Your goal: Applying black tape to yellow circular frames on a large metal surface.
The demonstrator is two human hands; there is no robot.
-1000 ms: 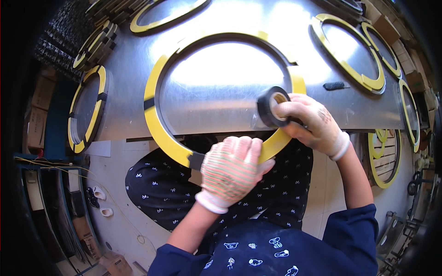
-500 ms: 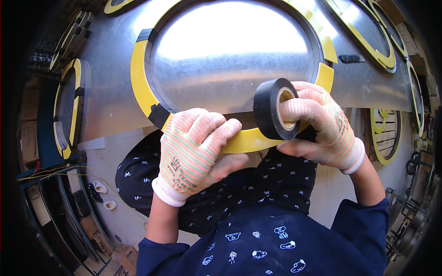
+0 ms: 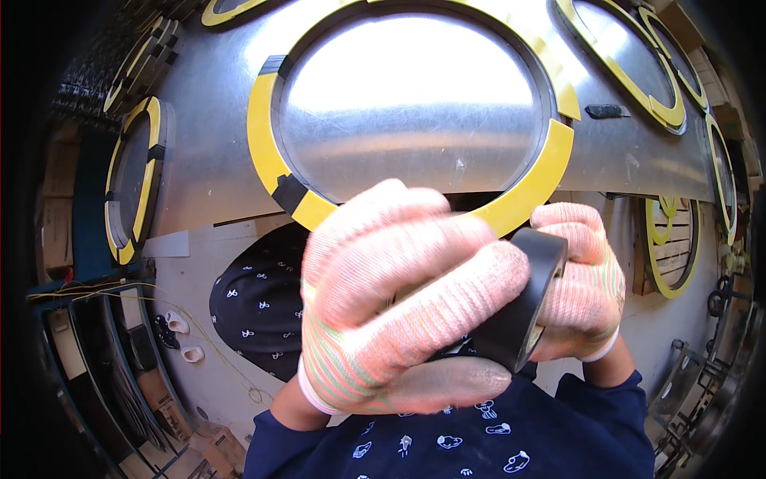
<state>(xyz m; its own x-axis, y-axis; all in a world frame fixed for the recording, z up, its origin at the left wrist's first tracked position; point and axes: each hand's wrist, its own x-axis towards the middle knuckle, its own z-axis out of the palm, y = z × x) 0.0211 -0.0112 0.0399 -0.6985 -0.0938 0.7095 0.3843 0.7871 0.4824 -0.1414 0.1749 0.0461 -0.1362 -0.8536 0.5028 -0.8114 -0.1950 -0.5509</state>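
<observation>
A roll of black tape (image 3: pixel 519 295) is in my right hand (image 3: pixel 581 287), raised near my chest. The fingers of that hand curl around the roll's far side, some seeming to go into its core. My left hand (image 3: pixel 399 295) reaches across, index finger and thumb apart, their tips at the roll's left side; whether they press on it is hard to see. Beyond the hands lies a large yellow ring (image 3: pixel 263 132) with a dark inner wall, its near part over the table edge and partly hidden by my left hand. Black tape (image 3: pixel 289 194) wraps the ring at its lower left. Both hands wear striped knit gloves.
The ring rests on a shiny metal table (image 3: pixel 199 160). More yellow rings stand around it, one at the left (image 3: pixel 112 215) and one at the right (image 3: pixel 670 112). A small black object (image 3: pixel 606 111) lies right of the large ring. Shelving (image 3: pixel 104 343) stands at the lower left.
My left hand has let go of the ring and moved right to the tape roll, fingers stretched. My right hand has brought the roll down, nearer to me and slightly right.
</observation>
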